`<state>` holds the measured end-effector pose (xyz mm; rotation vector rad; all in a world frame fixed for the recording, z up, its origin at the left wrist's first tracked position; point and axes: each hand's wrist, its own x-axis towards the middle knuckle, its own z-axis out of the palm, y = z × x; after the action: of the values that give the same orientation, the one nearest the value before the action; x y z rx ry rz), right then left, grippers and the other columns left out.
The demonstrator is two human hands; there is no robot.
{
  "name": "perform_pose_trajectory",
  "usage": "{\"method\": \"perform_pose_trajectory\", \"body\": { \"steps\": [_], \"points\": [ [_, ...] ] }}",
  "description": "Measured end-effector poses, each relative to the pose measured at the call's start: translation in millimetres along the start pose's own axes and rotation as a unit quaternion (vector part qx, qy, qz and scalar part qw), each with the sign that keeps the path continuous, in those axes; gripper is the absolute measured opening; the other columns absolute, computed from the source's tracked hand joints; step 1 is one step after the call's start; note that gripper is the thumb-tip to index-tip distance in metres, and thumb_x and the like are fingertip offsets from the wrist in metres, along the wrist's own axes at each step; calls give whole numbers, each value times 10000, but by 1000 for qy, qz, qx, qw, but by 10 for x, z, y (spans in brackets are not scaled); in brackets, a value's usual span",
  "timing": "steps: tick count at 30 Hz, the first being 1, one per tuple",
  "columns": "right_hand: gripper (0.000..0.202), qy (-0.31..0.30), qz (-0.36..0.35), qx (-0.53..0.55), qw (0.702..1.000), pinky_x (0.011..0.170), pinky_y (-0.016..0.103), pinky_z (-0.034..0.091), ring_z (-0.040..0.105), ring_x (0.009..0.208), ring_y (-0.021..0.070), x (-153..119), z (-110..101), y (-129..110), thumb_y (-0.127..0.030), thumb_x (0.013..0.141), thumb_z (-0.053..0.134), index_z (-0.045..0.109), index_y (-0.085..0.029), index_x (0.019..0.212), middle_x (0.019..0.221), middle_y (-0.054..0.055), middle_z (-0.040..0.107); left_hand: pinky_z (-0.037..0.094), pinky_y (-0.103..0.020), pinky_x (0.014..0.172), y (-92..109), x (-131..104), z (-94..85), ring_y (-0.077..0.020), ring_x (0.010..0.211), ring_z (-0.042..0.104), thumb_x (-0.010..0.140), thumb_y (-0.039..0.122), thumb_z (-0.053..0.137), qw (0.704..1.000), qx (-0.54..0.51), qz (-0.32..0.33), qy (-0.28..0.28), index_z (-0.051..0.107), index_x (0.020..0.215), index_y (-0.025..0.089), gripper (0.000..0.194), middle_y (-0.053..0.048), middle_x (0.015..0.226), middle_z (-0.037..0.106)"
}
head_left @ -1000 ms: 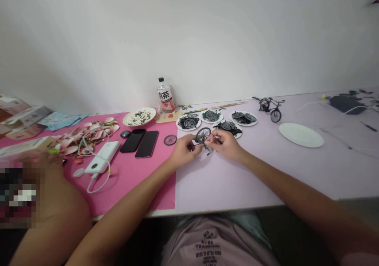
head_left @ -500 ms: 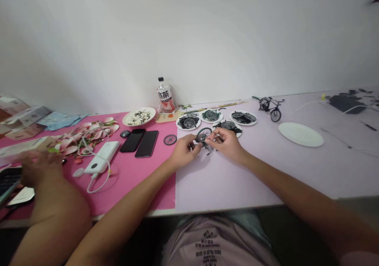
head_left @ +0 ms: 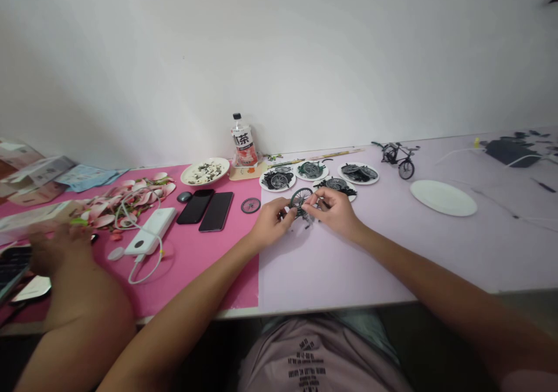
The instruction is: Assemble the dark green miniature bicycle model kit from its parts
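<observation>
Between both hands is a partly built model bicycle, its dark spoked wheel pointing up and small frame parts below. My left hand grips it from the left, thumb and fingers closed. From the right, my right hand pinches at the same model beside the wheel; fingers hide the exact contact. A loose spoked wheel lies flat on the pink surface, left of my left hand. Small white plates with dark bicycle parts, one of them a parts plate, stand just beyond the hands.
A finished-looking model bicycle stands at the back right, near a white oval plate. Leftward lie two phones, a white power bank with cable, and a bottle. A co-worker's arm rests at far left.
Almost nothing differs; both hands stay around the model bicycle with only tiny finger shifts.
</observation>
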<state>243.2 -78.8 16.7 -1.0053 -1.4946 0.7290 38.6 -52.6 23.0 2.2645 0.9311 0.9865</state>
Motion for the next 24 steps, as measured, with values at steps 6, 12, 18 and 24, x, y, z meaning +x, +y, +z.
{"method": "perform_pose_trajectory", "body": {
  "steps": [6, 12, 18, 24],
  "points": [
    [329, 30, -20, -24, 999, 699, 323, 518, 692, 811, 222, 2, 9, -27, -481, 767, 821, 619, -221, 776, 871, 68, 736, 421, -245, 635, 20, 1, 7, -133, 659, 538, 986, 351, 508, 1000, 12, 5, 3, 686, 907, 151, 280, -33, 760, 631],
    [323, 31, -38, -34, 998, 694, 315, 519, 693, 813, 218, -3, 14, -33, -480, 792, 796, 609, -216, 779, 859, 70, 735, 439, -247, 636, 44, -4, 7, -131, 662, 564, 990, 332, 498, 1000, 10, 7, -5, 696, 1074, 129, 296, -47, 828, 676],
    [286, 44, -31, -41, 998, 609, 264, 459, 606, 658, 143, 1, 11, -30, -427, 786, 800, 623, -202, 807, 839, 35, 712, 452, -249, 635, 54, -13, 10, -128, 660, 575, 998, 359, 515, 999, 29, 22, 10, 708, 1144, 141, 325, -54, 878, 709],
    [325, 46, 6, -9, 999, 545, 234, 413, 482, 574, 89, 22, 3, -20, -407, 749, 827, 604, -208, 879, 896, 10, 650, 455, -246, 631, 49, -26, 14, -120, 637, 561, 1014, 360, 521, 996, 62, 60, 36, 720, 1112, 156, 301, -42, 814, 685]
  ]
}}
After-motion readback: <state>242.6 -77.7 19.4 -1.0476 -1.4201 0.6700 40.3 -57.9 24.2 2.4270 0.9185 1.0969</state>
